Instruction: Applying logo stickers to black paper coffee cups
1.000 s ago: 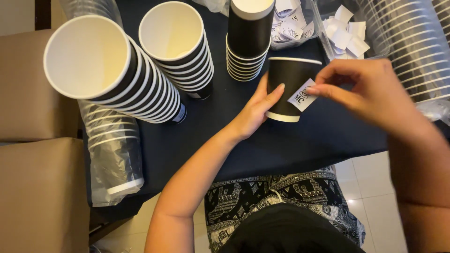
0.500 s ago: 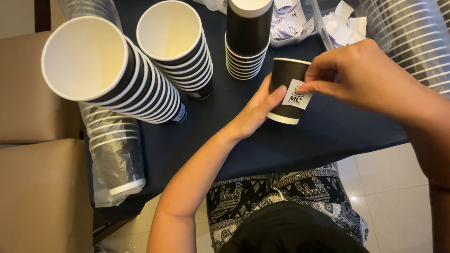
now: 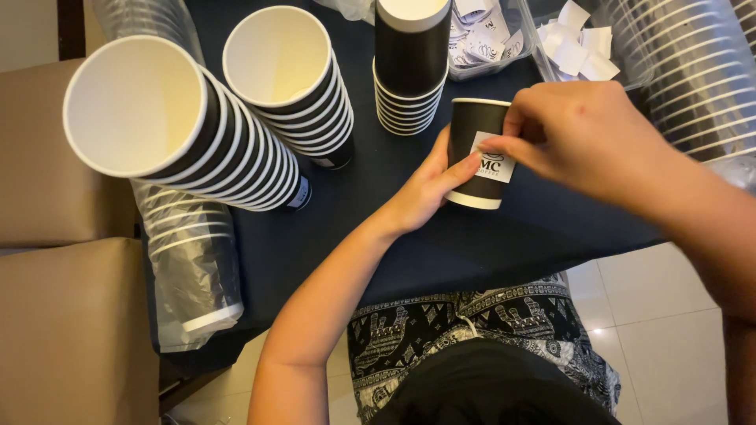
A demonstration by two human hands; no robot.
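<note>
My left hand point(image 3: 429, 185) grips a single black paper cup point(image 3: 475, 153) from its left side, thumb along the cup wall, holding it upright on the dark blue worktop point(image 3: 354, 228). The cup stands rim up, just in front of a short stack of inverted black cups point(image 3: 409, 67).

My right hand point(image 3: 587, 142) is closed over the cup's right side. Its fingertips point(image 3: 512, 147) pinch and press a white square sticker point(image 3: 494, 164) against the cup wall. The sticker touches the cup and sits slightly tilted, about mid-height.

Two long stacks of black cups with white interiors lean toward the camera: one at far left point(image 3: 181, 126), one just beside it point(image 3: 295, 79). A clear plastic sleeve point(image 3: 193, 260) hangs off the worktop's left edge. A clear tray of loose white stickers point(image 3: 579, 43) lies behind my right hand. More cups in clear wrap point(image 3: 693, 79) stand at far right.
</note>
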